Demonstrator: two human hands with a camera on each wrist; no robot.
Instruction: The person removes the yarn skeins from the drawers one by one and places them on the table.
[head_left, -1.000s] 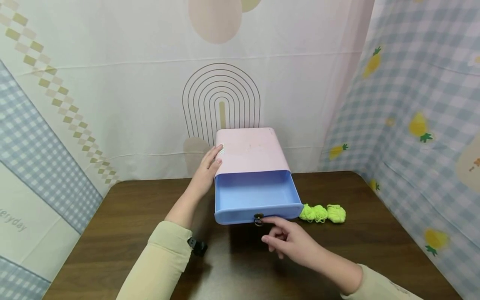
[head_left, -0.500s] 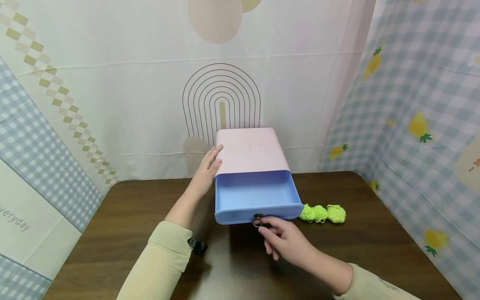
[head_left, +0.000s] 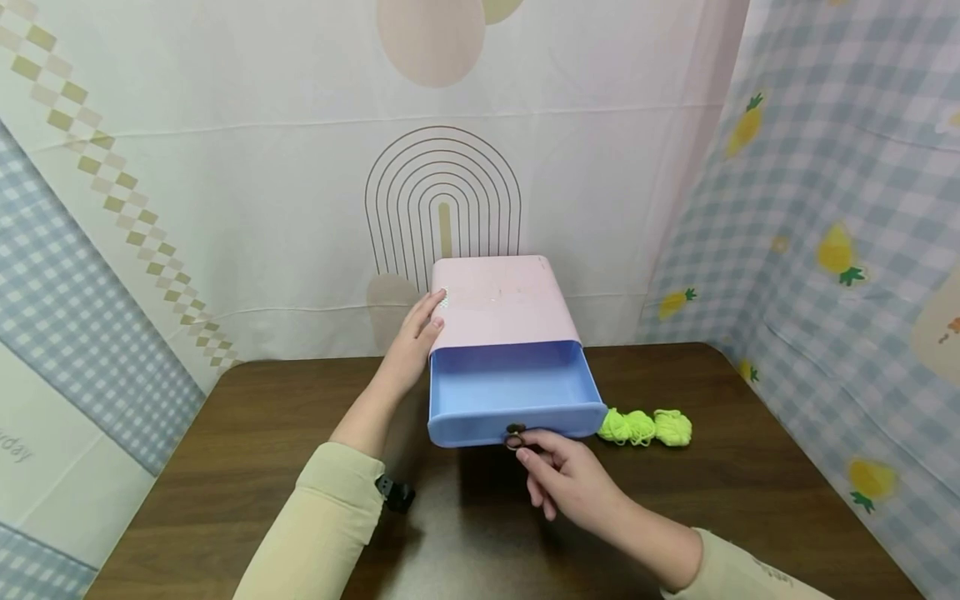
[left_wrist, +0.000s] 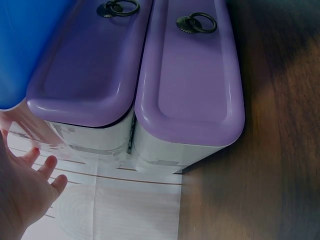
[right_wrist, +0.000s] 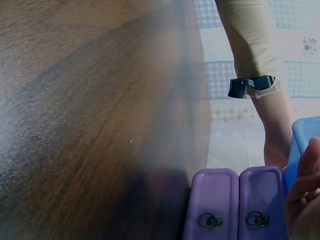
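Note:
A pink-topped drawer box (head_left: 501, 300) stands at the back of the table with its blue drawer (head_left: 517, 387) pulled well out. Nothing lies on the part of the drawer's floor that shows. My left hand (head_left: 411, 342) rests along the box's left top edge, fingers extended; the left wrist view catches that hand (left_wrist: 30, 185) beside the stack. At the drawer's front, my right hand (head_left: 573, 479) pinches the dark metal ring pull (head_left: 514, 440) between thumb and index finger. Below the blue drawer, two purple drawer fronts (left_wrist: 190, 80) with their own ring pulls are closed.
Bright green yarn bundles (head_left: 645, 427) lie on the brown wooden table (head_left: 285, 433), right of the drawer. A patterned white cloth (head_left: 300, 208) hangs behind, with a checked cloth (head_left: 810, 250) on the right. A black wrist device (head_left: 395, 493) is strapped at the left cuff.
My right thumb has come up to meet the index finger at the ring pull. The drawer front has shifted very slightly. My left hand stays in place.

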